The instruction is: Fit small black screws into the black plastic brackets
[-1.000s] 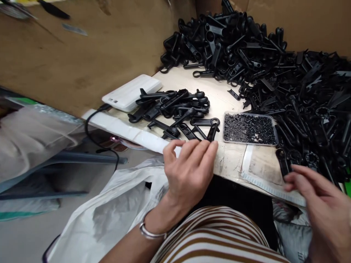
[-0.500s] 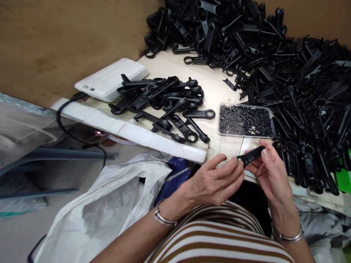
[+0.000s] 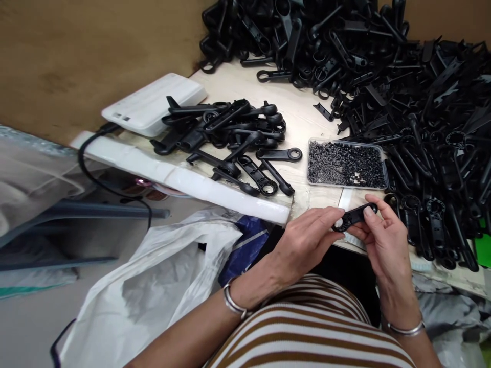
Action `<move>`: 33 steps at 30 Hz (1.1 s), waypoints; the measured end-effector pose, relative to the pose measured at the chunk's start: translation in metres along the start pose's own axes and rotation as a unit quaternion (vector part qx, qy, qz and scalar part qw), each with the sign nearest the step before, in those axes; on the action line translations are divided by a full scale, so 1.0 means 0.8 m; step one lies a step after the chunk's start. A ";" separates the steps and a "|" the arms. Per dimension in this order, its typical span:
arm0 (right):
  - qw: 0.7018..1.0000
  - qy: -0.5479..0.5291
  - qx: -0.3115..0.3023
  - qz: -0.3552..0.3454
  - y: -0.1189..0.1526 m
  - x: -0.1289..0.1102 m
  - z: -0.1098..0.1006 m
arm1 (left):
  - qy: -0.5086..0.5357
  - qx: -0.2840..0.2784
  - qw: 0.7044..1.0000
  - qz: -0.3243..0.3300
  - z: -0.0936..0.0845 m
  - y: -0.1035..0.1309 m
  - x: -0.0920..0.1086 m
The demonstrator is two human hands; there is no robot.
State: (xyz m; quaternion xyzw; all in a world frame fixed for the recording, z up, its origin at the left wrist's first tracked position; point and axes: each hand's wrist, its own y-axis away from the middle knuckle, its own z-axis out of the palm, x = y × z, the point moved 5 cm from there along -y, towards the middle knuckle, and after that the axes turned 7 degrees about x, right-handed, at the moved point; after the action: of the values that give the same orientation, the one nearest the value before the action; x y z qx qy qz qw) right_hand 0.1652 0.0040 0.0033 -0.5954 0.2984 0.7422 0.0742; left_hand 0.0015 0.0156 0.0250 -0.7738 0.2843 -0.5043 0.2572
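Observation:
A small black plastic lever part [image 3: 353, 217] is held at the table's near edge between both hands. My right hand [image 3: 379, 240] grips its right end with thumb and fingers. My left hand [image 3: 307, 243] touches its left end, where the ring hole shows. Just beyond the hands sits a clear shallow tray [image 3: 347, 166] filled with tiny black screws. A small pile of black lever parts [image 3: 233, 138] lies to the left of the tray on the table.
A large heap of the same black parts [image 3: 383, 61] covers the table's back and right. A white power bank [image 3: 153, 105] with a black cable lies at the left corner. A white plastic bag [image 3: 153, 291] hangs below the white-padded table edge [image 3: 180, 179].
My left hand left the small pile and came right to meet my right hand. My right hand picked one black part from the right heap and brought it in front of me.

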 end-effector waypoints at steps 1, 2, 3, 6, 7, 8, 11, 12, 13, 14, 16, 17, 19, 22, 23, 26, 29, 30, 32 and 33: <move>1.000 -0.003 -0.005 0.001 0.001 0.000 0.001 | 0.000 0.006 1.000 -0.003 0.000 0.001 0.000; 1.000 -0.006 -0.010 0.002 0.003 0.001 0.002 | -0.002 0.014 1.000 -0.004 0.000 0.002 0.000; 1.000 -0.010 -0.014 0.003 0.005 0.002 0.003 | -0.004 0.023 1.000 -0.004 -0.001 0.003 0.000; 1.000 -0.015 -0.021 0.001 0.011 0.005 0.004 | -0.009 0.050 0.999 -0.007 -0.004 0.005 -0.001; 1.000 -0.013 -0.022 0.001 0.014 0.007 0.005 | -0.010 0.057 0.998 -0.012 -0.004 0.006 -0.001; 1.000 -0.010 -0.024 0.000 0.015 0.008 0.005 | -0.010 0.061 0.998 -0.017 -0.004 0.007 -0.002; 1.000 -0.006 -0.021 -0.005 0.019 0.010 0.005 | -0.005 0.065 0.997 -0.029 -0.003 0.009 -0.004; 1.000 -0.006 -0.019 -0.009 0.020 0.010 0.005 | -0.003 0.064 0.997 -0.030 -0.002 0.009 -0.004; 1.000 -0.006 -0.017 -0.012 0.020 0.010 0.004 | -0.001 0.064 0.997 -0.031 -0.002 0.009 -0.004; 1.000 -0.005 -0.017 -0.015 0.020 0.009 0.004 | 0.000 0.063 0.998 -0.031 -0.002 0.009 -0.004; 1.000 0.002 -0.022 -0.017 0.020 0.008 0.002 | 0.002 0.061 0.998 -0.030 -0.002 0.009 -0.005; 1.000 0.006 -0.024 -0.019 0.019 0.008 0.001 | 0.004 0.058 0.998 -0.029 -0.003 0.008 -0.006; 0.999 0.016 -0.022 -0.027 0.017 0.005 -0.002 | 0.006 0.048 0.998 -0.032 -0.004 0.007 -0.008; 0.999 0.024 -0.013 -0.040 0.014 0.001 -0.007 | 0.002 0.033 0.999 -0.040 -0.004 0.007 -0.011; 0.999 0.023 -0.011 -0.041 0.014 0.000 -0.008 | -0.001 0.033 0.999 -0.041 -0.004 0.007 -0.011; 0.999 0.010 -0.007 -0.031 0.015 0.002 -0.007 | -0.013 0.049 0.998 -0.040 -0.003 0.008 -0.010; 1.000 0.006 -0.006 -0.009 0.017 0.008 -0.005 | -0.014 0.071 0.997 -0.041 -0.002 0.009 -0.008; 1.000 0.006 -0.005 -0.004 0.017 0.009 -0.004 | -0.011 0.072 0.997 -0.040 -0.001 0.009 -0.007; 1.000 0.004 -0.002 -0.003 0.016 0.011 -0.003 | -0.006 0.066 0.997 -0.039 0.000 0.009 -0.007; 1.000 0.003 0.000 -0.006 0.016 0.011 -0.003 | -0.005 0.062 0.997 -0.037 0.000 0.009 -0.006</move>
State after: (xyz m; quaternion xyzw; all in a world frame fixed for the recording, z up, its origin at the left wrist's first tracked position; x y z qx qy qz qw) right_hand 0.1588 -0.0097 -0.0002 -0.5995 0.2951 0.7399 0.0774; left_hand -0.0012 0.0139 0.0166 -0.7687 0.2221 -0.5264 0.2875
